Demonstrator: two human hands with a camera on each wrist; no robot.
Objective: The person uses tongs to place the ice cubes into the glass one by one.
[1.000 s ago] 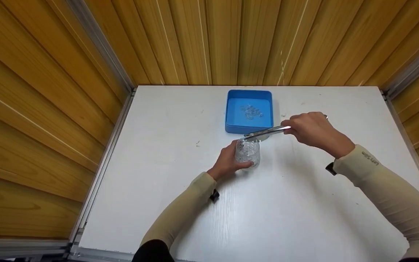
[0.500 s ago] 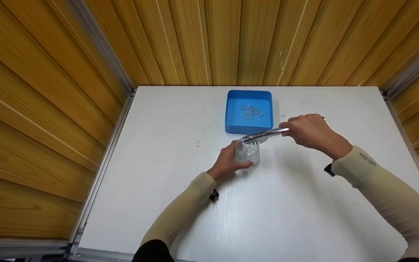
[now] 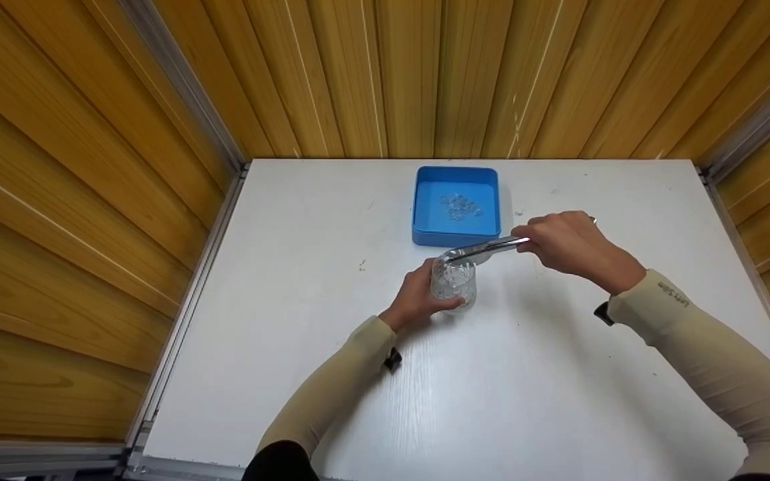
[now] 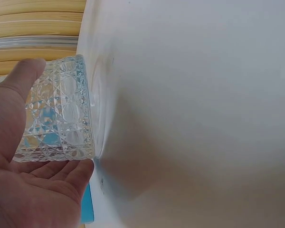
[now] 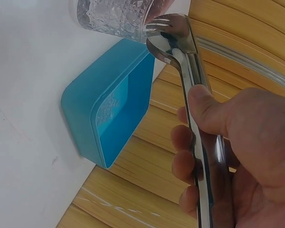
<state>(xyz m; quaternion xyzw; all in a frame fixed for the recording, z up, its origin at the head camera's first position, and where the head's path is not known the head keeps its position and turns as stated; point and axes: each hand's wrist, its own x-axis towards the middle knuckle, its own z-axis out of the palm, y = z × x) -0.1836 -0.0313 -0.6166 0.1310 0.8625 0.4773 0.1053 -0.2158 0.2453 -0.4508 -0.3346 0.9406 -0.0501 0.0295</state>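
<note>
My left hand (image 3: 417,299) holds a clear, cut-pattern glass (image 3: 455,288) upright on the white table, with the thumb on the near side. In the left wrist view the glass (image 4: 61,111) sits between thumb and fingers, its base at the tabletop. My right hand (image 3: 571,246) grips metal serving tongs (image 3: 492,248), one arm ending in a spoon and the other in a fork, as the right wrist view shows. The tongs' head (image 5: 168,35) is at the mouth of the glass. Whether anything sits between their ends is hard to tell.
Behind the glass stands a blue square box (image 3: 455,238) with small clear pieces (image 3: 462,207) lying on its floor. Tiny specks (image 3: 362,265) dot the table. Wood-look panels (image 3: 412,80) rise along the back and sides.
The right hand has shifted slightly left and down, bringing the tongs' head lower at the glass's mouth. Its two ends look closer together. The left hand and glass have stayed put.
</note>
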